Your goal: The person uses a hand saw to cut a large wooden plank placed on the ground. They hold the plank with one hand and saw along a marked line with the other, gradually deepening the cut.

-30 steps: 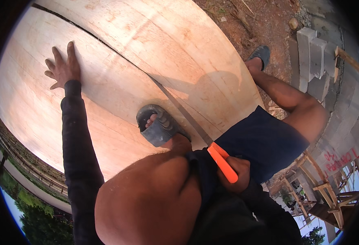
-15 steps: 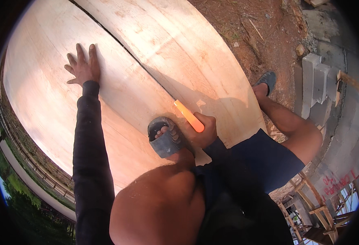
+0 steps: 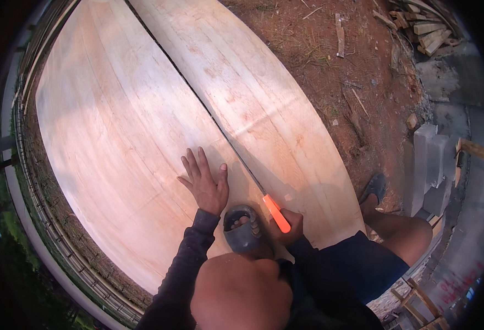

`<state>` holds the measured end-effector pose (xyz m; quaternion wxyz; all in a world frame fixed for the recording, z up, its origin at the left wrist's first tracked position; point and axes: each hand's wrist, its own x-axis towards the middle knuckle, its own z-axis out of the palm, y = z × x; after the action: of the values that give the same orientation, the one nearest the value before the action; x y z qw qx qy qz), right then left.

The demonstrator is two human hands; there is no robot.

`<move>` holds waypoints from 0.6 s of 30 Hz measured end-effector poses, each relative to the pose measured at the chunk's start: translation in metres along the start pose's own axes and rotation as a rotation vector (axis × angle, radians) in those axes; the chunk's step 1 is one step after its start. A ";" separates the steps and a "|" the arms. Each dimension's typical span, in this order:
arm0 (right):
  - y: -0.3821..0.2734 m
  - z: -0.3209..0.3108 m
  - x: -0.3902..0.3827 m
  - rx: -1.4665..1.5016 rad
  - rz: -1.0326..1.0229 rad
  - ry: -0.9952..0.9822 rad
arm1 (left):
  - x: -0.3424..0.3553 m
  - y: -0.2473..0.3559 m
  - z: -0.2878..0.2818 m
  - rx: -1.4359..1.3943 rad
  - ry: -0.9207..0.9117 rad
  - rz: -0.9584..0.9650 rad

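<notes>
In the head view, we see our left hand (image 3: 206, 190) laid on the big pale wooden sheet (image 3: 132, 137), palm down. Its fingers are spread, with the thumb apart toward the right, and it holds nothing. Our right hand (image 3: 291, 226) is nearer and more to the right; it is closed around the orange handle of the saw (image 3: 275, 212). How its fingers wrap below the handle we cannot tell, because the handle and the back of the hand cover them.

The saw is at the near part of the sheet, and its blade points to the far left along the dark slit (image 3: 181, 77). The blade is seen almost on its edge, so we cannot say where it finishes and where only the slit continues. Between the two hands, on the sheet, rests a foot in a grey sandal (image 3: 246, 235). Our bare knee (image 3: 242, 291) hides part of the near sheet and of the left sleeve (image 3: 184, 264). The far end of the slit is cut off by the upper border, and the dark round rim takes the corners.
</notes>
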<state>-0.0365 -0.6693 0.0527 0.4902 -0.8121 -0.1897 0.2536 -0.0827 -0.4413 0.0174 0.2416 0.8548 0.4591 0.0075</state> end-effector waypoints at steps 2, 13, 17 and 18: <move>0.007 -0.001 -0.004 -0.031 -0.038 0.009 | 0.002 0.006 0.018 0.048 0.002 -0.064; 0.012 0.017 -0.003 0.215 -0.037 0.168 | 0.017 0.000 0.042 0.283 0.088 -0.196; 0.010 -0.003 0.012 0.193 -0.060 0.004 | 0.020 -0.007 0.050 0.275 0.128 -0.148; 0.012 -0.006 0.012 0.211 -0.066 -0.031 | 0.019 -0.011 0.048 0.276 0.136 -0.146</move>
<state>-0.0225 -0.6716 0.0414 0.5779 -0.7452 -0.1962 0.2686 -0.0687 -0.4407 -0.0340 0.0903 0.8418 0.5320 -0.0155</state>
